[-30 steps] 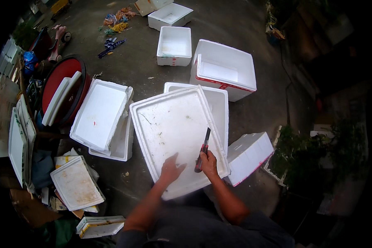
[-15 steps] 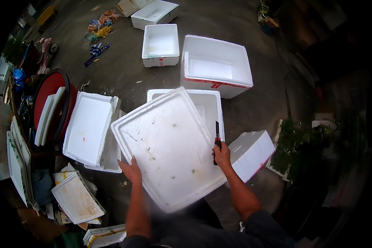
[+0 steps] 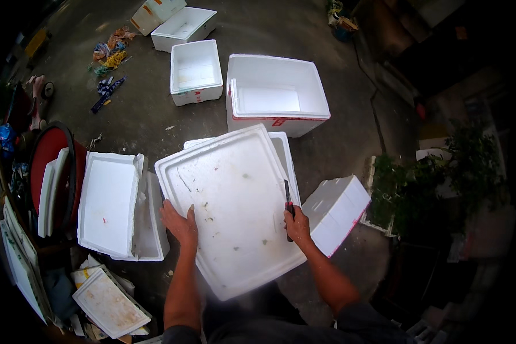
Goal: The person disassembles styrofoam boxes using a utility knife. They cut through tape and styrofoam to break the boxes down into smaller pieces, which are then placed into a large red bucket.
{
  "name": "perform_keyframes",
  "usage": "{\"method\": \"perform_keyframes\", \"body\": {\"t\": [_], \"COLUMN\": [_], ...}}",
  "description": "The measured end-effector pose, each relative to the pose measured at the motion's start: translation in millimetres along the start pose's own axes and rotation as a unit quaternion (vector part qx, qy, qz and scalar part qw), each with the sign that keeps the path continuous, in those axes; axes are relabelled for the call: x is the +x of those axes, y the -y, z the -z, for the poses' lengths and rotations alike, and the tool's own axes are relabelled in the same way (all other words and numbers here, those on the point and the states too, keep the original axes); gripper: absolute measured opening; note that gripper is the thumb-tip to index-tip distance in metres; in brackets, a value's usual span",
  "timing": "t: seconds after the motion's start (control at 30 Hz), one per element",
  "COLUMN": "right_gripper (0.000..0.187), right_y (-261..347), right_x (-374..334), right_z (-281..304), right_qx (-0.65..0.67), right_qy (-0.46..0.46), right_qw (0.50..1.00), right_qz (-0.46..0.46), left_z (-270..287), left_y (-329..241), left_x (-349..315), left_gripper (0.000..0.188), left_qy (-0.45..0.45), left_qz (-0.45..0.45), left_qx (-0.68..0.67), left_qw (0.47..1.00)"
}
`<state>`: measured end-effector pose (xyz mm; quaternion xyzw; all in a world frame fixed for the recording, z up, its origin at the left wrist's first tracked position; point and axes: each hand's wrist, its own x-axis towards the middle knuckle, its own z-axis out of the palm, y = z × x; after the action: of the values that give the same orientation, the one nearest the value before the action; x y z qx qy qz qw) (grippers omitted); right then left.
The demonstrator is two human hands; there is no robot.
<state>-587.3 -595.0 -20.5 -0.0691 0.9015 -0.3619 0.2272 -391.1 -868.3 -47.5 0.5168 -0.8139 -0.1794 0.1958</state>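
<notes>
A large white foam lid (image 3: pixel 229 200) with dirt specks lies tilted in front of me, over a white foam box (image 3: pixel 285 150) whose far rim shows behind it. My left hand (image 3: pixel 180 225) is at the lid's left edge, fingers stretched and thumb apart, touching the foam without visibly gripping it. At the lid's right side, my right hand (image 3: pixel 298 226) is closed around a red and black utility knife (image 3: pixel 289 207), its dark blade pointing away from me.
Farther off stand a large foam box (image 3: pixel 278 123) and a smaller one (image 3: pixel 196 71). Stacked foam boxes (image 3: pixel 109 200) sit left, beside a red tub (image 3: pixel 51 149). A tipped foam box (image 3: pixel 338 212) lies right, near potted plants (image 3: pixel 395 189). A dirty lid (image 3: pixel 112 304) lies at lower left.
The lid has turned a little clockwise. My left hand has shifted from clasping its edge to resting open on it. The view has swung somewhat; the right hand keeps the knife.
</notes>
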Motion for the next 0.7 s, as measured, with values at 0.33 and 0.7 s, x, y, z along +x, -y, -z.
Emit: {"method": "perform_keyframes", "body": {"t": [0.33, 0.7], "right_gripper": [0.033, 0.026], "right_y": [94, 137], "right_x": [130, 186], "right_z": [-34, -68], "right_qx": [-0.215, -0.313], "right_qy": [-0.008, 0.035], "right_qw": [0.967, 0.934], "right_qz": [0.136, 0.171], "left_z": [-39, -38], "left_y": [-44, -42], "left_x": [-38, -37], "left_gripper": [0.083, 0.085], "left_qy": [0.164, 0.162], "left_qz": [-0.117, -0.114], "left_qx": [0.107, 0.109], "left_qw": [0.974, 0.974]}}
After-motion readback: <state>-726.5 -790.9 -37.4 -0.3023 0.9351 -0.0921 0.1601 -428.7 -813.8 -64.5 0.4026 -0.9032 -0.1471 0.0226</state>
